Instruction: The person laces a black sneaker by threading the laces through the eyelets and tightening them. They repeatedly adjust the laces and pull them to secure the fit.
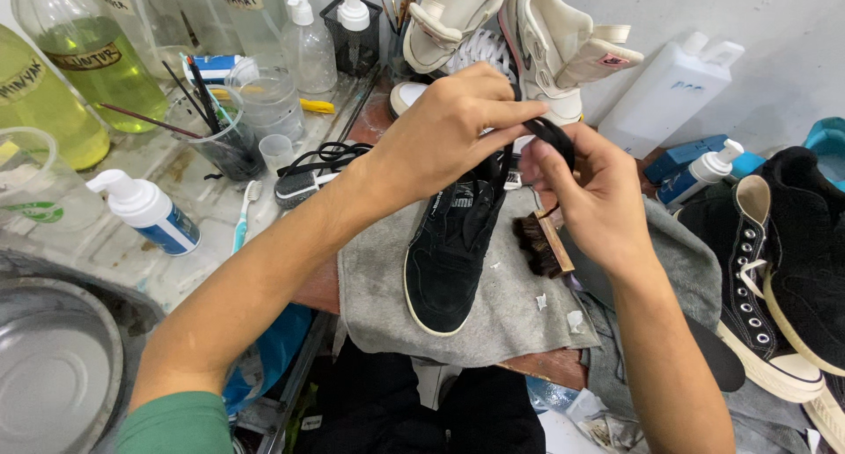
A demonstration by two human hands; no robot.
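A black suede sneaker [453,247] with a pale sole lies on a grey cloth [378,282], toe toward me. My left hand [449,128] grips the shoe's heel end from above. My right hand [594,194] pinches a black lace or strap [553,135] at the shoe's top, its fingers closed on it. A wooden brush [541,243] with dark bristles lies on the cloth just right of the shoe, under my right hand.
White sneakers [528,22] stand behind. Black high-top shoes [775,260] lie at the right. Pump bottles [145,209], a cup of brushes [216,128], large bottles of yellow liquid [84,53] and a metal basin [53,366] fill the left. A white bottle [669,88] leans at the back right.
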